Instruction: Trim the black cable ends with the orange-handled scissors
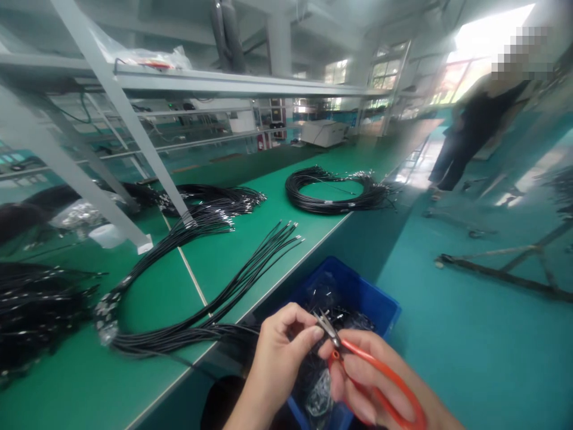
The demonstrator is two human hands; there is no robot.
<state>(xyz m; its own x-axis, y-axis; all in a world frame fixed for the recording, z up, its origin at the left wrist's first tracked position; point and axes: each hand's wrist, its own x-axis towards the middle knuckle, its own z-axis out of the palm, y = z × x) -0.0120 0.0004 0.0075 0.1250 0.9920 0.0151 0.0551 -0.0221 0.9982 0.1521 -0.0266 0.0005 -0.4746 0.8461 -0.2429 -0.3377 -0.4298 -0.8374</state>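
My right hand (pixel 367 364) grips a pair of scissors (pixel 389 382) with orange handles, fingers wrapped round the loops. Its metal blades point up and left, slightly parted, close to my left fingertips. My left hand (pixel 286 346) pinches thumb against forefinger on what looks like the end of a black cable, mostly hidden by the fingers. Behind that hand, a bundle of black cables (pixel 170 340) runs off the green table (pixel 250 245), curving in a U with bare ends fanned out. Below both hands stands a blue bin (pixel 387 310) holding clear plastic and dark scraps.
A coiled cable bundle (pixel 329 206) lies farther along the table, with more black cables (pixel 36 316) at the left. Grey shelf posts (pixel 129 131) rise from the tabletop. A person (pixel 470 131) stands in the aisle at right, near a wheeled metal frame (pixel 501 272).
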